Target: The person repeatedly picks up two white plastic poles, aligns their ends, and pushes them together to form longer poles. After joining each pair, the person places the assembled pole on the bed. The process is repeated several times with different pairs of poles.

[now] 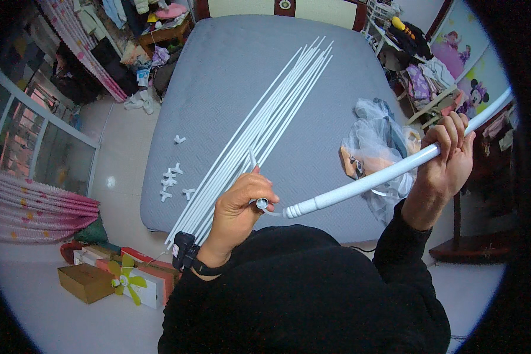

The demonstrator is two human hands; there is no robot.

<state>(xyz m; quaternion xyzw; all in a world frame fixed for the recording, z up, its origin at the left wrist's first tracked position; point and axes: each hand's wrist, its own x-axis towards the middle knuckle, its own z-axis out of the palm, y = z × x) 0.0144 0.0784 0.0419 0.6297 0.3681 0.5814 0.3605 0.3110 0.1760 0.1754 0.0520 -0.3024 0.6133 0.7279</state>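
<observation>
My left hand (239, 203) is closed around a white plastic pipe connector (262, 203). One round open end faces up, and another arm of it sticks out past my fingers. My right hand (447, 147) grips a long white tube (371, 178) that slants up to the right. The tube's ridged lower end lies just right of the connector; whether they touch I cannot tell. Beyond my left hand, a bundle of thin white rods (265, 118) lies diagonally on the bed. Several small white connectors (170, 177) are scattered on the bed's left side.
The grey-covered bed (212, 65) fills the middle. Crumpled clear plastic bags (371, 141) lie at its right. Cardboard boxes (85, 282) and a green fan (128, 280) are on the floor at lower left. Cluttered shelves (419, 76) stand at right.
</observation>
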